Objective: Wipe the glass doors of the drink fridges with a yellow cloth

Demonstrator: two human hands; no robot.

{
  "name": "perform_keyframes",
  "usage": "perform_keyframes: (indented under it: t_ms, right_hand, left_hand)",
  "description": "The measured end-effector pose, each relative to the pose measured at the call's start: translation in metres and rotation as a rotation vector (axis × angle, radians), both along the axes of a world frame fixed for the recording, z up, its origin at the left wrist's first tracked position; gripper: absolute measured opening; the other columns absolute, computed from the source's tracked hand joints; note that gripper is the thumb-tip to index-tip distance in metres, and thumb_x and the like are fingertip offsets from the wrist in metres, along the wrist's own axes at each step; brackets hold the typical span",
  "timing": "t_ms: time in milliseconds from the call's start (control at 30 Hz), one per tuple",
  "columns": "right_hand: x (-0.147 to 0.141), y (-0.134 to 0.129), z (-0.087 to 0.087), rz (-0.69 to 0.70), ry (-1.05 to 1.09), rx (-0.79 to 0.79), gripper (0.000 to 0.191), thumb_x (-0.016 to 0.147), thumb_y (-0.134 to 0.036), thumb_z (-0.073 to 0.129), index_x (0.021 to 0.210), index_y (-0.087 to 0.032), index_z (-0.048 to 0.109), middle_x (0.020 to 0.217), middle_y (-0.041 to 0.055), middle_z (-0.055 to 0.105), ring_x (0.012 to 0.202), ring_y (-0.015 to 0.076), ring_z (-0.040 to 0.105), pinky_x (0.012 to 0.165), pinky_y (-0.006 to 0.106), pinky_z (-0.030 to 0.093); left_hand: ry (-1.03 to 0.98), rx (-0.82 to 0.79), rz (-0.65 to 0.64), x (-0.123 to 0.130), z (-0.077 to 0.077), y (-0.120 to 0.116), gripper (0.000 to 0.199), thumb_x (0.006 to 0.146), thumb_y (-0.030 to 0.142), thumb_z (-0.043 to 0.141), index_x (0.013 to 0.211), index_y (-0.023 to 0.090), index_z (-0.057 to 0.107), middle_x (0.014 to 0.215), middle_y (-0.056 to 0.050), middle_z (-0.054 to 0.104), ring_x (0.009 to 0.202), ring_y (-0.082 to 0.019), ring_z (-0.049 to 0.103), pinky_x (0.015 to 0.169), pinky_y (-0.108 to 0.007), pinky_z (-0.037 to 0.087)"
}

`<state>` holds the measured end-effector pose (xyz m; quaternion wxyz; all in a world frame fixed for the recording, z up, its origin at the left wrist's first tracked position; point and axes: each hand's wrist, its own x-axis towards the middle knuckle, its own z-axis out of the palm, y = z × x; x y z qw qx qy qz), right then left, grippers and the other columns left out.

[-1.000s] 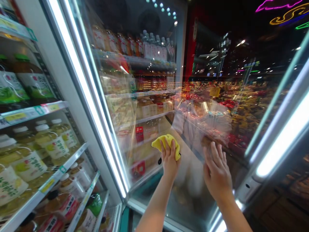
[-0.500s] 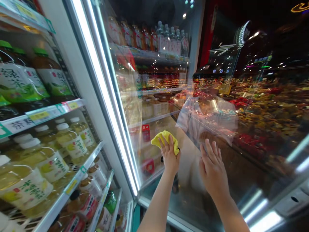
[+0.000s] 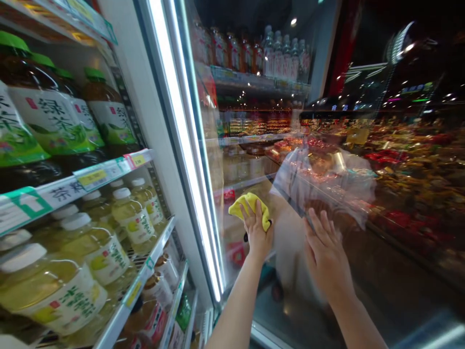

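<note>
A yellow cleaning cloth (image 3: 241,206) lies under the fingers of my left hand (image 3: 259,237), pressed against the glass door (image 3: 301,300). Its folded edges stick out on both sides of the fingers. To the right, my right hand (image 3: 329,257) is raised flat with the fingers stretched out and nothing in it. It is at the glass, but whether the palm touches I cannot tell. Reflections of a person's light clothing and of shelves show in the pane around both hands.
On the left, cooler shelves (image 3: 119,315) carry green tea bottles (image 3: 54,116) and pale yellow drink bottles (image 3: 61,286). A bright light strip (image 3: 189,160) runs down the frame beside the glass. Colourful goods displays (image 3: 410,194) appear in or through the pane.
The view has turned left, so the shelves and light strip sit further right in the picture. My left hand with the cloth is now nearer the light strip; my right hand stays flat.
</note>
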<state>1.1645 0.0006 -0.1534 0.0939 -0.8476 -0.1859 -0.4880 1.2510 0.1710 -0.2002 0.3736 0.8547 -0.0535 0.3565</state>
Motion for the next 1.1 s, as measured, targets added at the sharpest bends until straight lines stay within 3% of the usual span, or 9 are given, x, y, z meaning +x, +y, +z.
perform_keyframes:
  t_ms: [100, 167, 300, 400, 533, 633, 767, 900, 1100]
  right_hand:
    - [0.012, 0.013, 0.005, -0.023, 0.01, -0.031, 0.071, 0.101, -0.009, 0.045, 0.167, -0.022, 0.023, 0.163, 0.0122, 0.044, 0.157, 0.0307, 0.027, 0.125, 0.059, 0.034]
    - [0.017, 0.023, 0.005, -0.061, 0.021, -0.053, 0.066, 0.1, -0.01, 0.046, 0.164, -0.021, 0.032, 0.165, 0.0124, 0.042, 0.157, 0.032, 0.028, 0.125, 0.061, 0.032]
    - [0.019, 0.044, -0.002, -0.157, 0.057, -0.057, 0.053, 0.1, -0.015, 0.051, 0.154, -0.017, 0.05, 0.169, 0.0166, 0.03, 0.156, 0.0375, 0.029, 0.122, 0.064, 0.035]
    - [0.019, 0.059, -0.004, -0.174, 0.068, -0.06, 0.049, 0.1, -0.016, 0.051, 0.149, -0.016, 0.054, 0.168, 0.0178, 0.031, 0.156, 0.0386, 0.03, 0.122, 0.065, 0.035]
    - [0.029, 0.08, -0.004, -0.088, 0.075, -0.118, 0.047, 0.099, -0.012, 0.047, 0.144, -0.015, 0.06, 0.164, 0.0152, 0.041, 0.157, 0.0352, 0.028, 0.124, 0.061, 0.033]
    - [0.04, 0.094, -0.006, 0.006, 0.077, -0.165, 0.047, 0.098, -0.01, 0.046, 0.142, -0.012, 0.062, 0.162, 0.0149, 0.045, 0.158, 0.0318, 0.027, 0.126, 0.057, 0.031]
    - [0.054, 0.108, -0.014, 0.145, 0.099, -0.254, 0.049, 0.096, -0.008, 0.046, 0.142, -0.013, 0.062, 0.162, 0.0097, 0.046, 0.158, 0.0276, 0.029, 0.128, 0.053, 0.028]
    - [0.064, 0.113, -0.022, 0.141, 0.121, -0.292, 0.051, 0.094, -0.007, 0.048, 0.143, -0.013, 0.062, 0.162, 0.0077, 0.047, 0.154, 0.0265, 0.037, 0.128, 0.049, 0.028]
    - [0.068, 0.11, -0.029, 0.13, 0.121, -0.297, 0.052, 0.094, -0.006, 0.047, 0.143, -0.015, 0.061, 0.161, 0.006, 0.048, 0.155, 0.0233, 0.036, 0.129, 0.045, 0.026]
  left_hand:
    - [-0.028, 0.096, -0.057, 0.011, 0.026, 0.021, 0.069, 0.097, 0.029, 0.06, 0.161, 0.035, 0.037, 0.176, -0.001, 0.016, 0.163, -0.03, 0.0, 0.131, -0.058, 0.011]
    - [-0.039, 0.065, -0.017, 0.02, 0.032, 0.039, 0.067, 0.097, 0.029, 0.059, 0.161, 0.035, 0.038, 0.176, 0.0, 0.016, 0.163, -0.029, 0.001, 0.132, -0.057, 0.012]
    - [0.002, -0.172, 0.114, 0.024, 0.0, 0.06, 0.072, 0.1, 0.033, 0.053, 0.166, 0.027, 0.026, 0.177, -0.005, 0.007, 0.162, -0.029, -0.008, 0.131, -0.058, 0.011]
    - [0.038, -0.231, 0.098, 0.018, -0.023, 0.061, 0.074, 0.101, 0.032, 0.052, 0.167, 0.025, 0.02, 0.178, -0.006, 0.005, 0.161, -0.028, -0.013, 0.131, -0.057, 0.011]
    - [-0.032, -0.041, -0.016, 0.026, -0.004, 0.073, 0.072, 0.099, 0.03, 0.057, 0.165, 0.032, 0.028, 0.177, -0.002, 0.008, 0.162, -0.028, -0.012, 0.131, -0.057, 0.008]
    - [-0.063, -0.009, 0.023, 0.04, 0.013, 0.093, 0.071, 0.099, 0.032, 0.057, 0.164, 0.033, 0.03, 0.177, -0.002, 0.009, 0.163, -0.028, -0.009, 0.132, -0.057, 0.007]
    - [-0.011, -0.225, 0.129, 0.041, -0.009, 0.102, 0.07, 0.103, 0.035, 0.049, 0.167, 0.025, 0.021, 0.178, -0.008, 0.001, 0.162, -0.028, -0.012, 0.132, -0.058, 0.007]
    - [0.028, -0.277, 0.099, 0.03, -0.031, 0.097, 0.071, 0.103, 0.037, 0.049, 0.167, 0.025, 0.02, 0.177, -0.008, 0.009, 0.161, -0.027, -0.016, 0.131, -0.06, 0.009]
    - [-0.098, -0.134, 0.03, 0.049, 0.009, 0.123, 0.066, 0.1, 0.039, 0.054, 0.163, 0.029, 0.034, 0.175, -0.004, 0.022, 0.163, -0.026, -0.005, 0.133, -0.054, 0.009]
